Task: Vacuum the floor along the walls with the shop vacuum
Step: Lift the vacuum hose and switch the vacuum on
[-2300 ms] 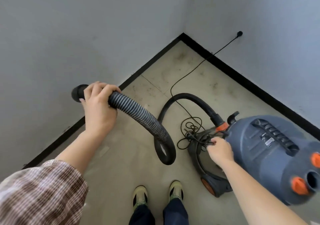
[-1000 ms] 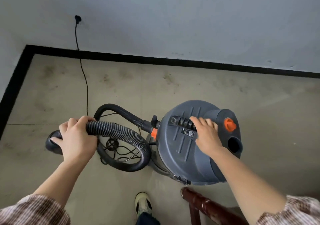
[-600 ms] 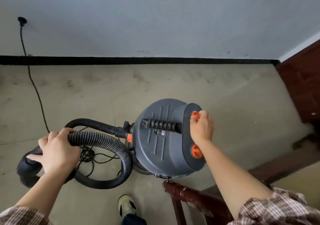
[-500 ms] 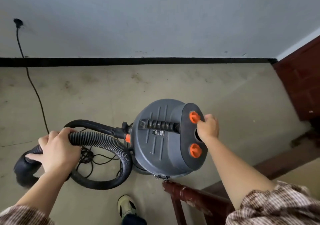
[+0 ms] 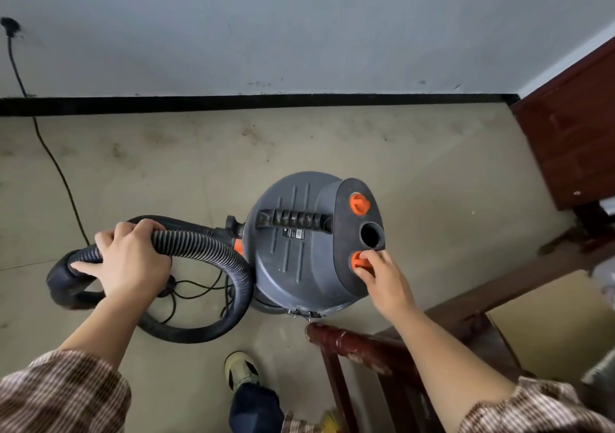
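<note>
Right hand (image 5: 387, 281) has dropped from the open port (image 5: 372, 234) to the near knob (image 5: 358, 261); the left hand (image 5: 129, 261) has kept its grip. At far left the cord (image 5: 50, 153) runs down the wall (image 5: 299, 26) and across the floor (image 5: 166, 159). The left hand's fingers are wrapped tight round the hose (image 5: 199, 243) close to its nozzle end, which points left. From there the hose loops near and right into the vacuum (image 5: 293, 266). The vacuum stands mid-floor, apart from the baseboard (image 5: 266, 101), with its handle running left to right. The right hand's fingers are drawn together, pinching the near knob, probably the switch. The strip to be cleaned lies far of the nozzle, so the left hand is the one to carry it there. A chair (image 5: 349, 342) crowds the near right.
</note>
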